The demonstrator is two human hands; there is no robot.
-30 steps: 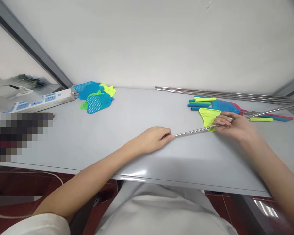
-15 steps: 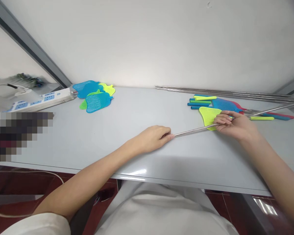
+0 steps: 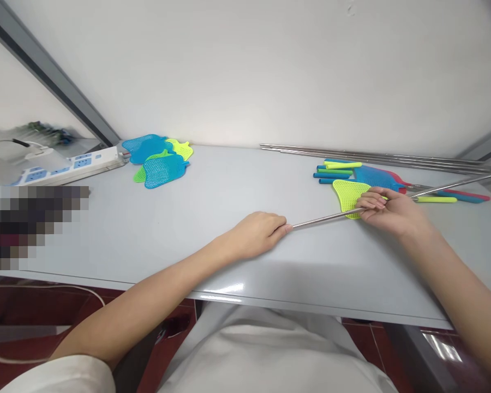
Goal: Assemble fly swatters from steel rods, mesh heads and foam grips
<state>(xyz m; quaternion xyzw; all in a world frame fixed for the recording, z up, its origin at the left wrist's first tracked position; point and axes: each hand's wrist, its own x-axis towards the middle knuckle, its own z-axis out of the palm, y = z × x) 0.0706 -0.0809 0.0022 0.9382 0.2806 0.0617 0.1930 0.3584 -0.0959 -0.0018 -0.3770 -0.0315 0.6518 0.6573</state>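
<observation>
Metal rod (image 3: 325, 219) spans left hand (image 3: 256, 233) to right hand (image 3: 393, 213).

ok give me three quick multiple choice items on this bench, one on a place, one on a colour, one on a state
1. Where does the power strip lie?
A. far left of the table
B. far right
C. on the floor

2. What colour is the swatter head nearest the right hand?
A. red
B. yellow-green
C. white

3. How is the thin metal rod held?
A. lying untouched
B. by one hand only
C. by both hands, the left hand at its near end

Answers:
1 A, it sits at the left edge by the blue swatter heads.
2 B, the bright mesh lies under the right fingers.
3 C, each hand pinches it.
</observation>
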